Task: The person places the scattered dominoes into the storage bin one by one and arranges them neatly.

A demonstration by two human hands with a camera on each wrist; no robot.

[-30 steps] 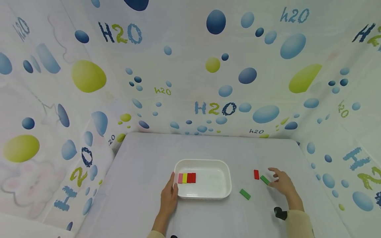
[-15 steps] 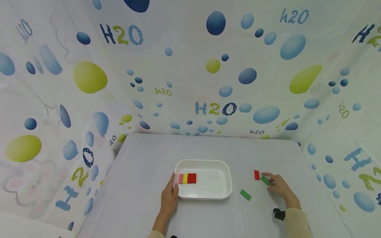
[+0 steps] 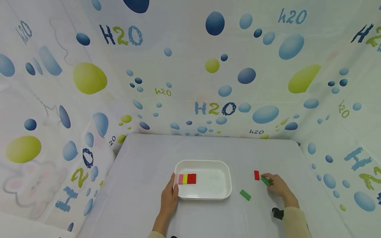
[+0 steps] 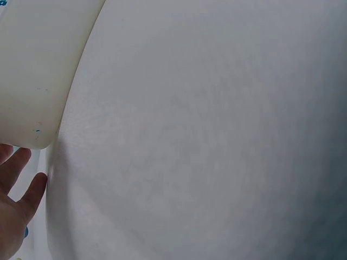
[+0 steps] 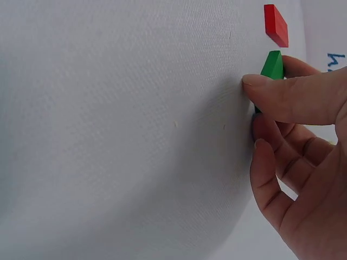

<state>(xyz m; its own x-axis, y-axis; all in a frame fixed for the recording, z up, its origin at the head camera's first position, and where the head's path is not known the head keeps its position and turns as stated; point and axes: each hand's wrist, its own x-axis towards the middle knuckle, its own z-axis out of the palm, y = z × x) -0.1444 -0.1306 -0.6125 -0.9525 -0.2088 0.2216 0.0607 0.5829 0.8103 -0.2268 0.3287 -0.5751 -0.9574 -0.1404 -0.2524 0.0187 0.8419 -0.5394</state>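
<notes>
Head: right hand (image 3: 278, 185) nearer; its fingers, narrowly parted, pinch green block (image 3: 265, 181)
Long axis: slants outward, leftward from palm
Red block (image 3: 256, 175): just left of fingertips

From above, the head camera looks forward and down over the counter (image 3: 143, 165) to the printed backdrop (image 3: 184, 69), while the wrist cameras sit close, the left facing mostly counter and sharing the tray (image 3: 212, 185) and left grip (image 3: 169, 197) with the head view, the right sharing the right grip (image 3: 278, 185) and green block (image 5: 272, 65).
</notes>
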